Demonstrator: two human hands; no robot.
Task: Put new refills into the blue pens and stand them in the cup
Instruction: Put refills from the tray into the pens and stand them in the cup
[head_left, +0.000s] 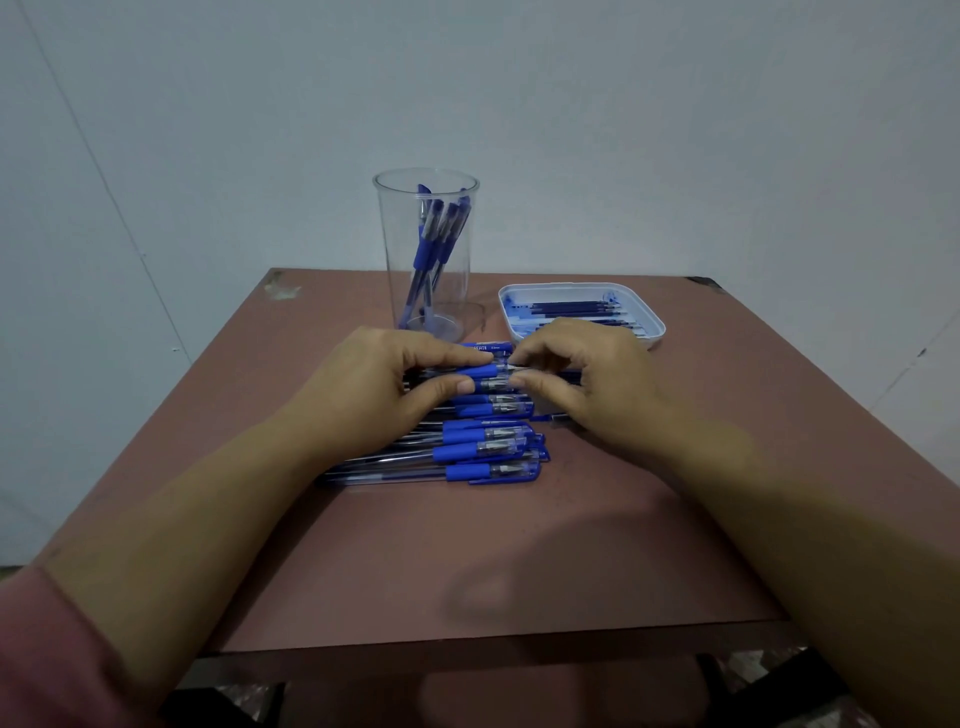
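Several blue pens (483, 449) with clear barrels lie side by side in a pile at the table's middle. Above the pile's far end my left hand (384, 395) pinches one blue pen (485, 370) by its blue grip between thumb and forefinger. My right hand (582, 379) pinches the same pen's clear tip end from the right. A tall clear cup (426, 249) stands at the back with several blue pens upright in it. A white tray (657, 325) of dark blue refills (569, 307) sits right of the cup, partly hidden by my right hand.
The brown table (467, 561) ends at a front edge close to me and at a grey wall behind the cup. A pink sleeve (52, 660) shows at the lower left.
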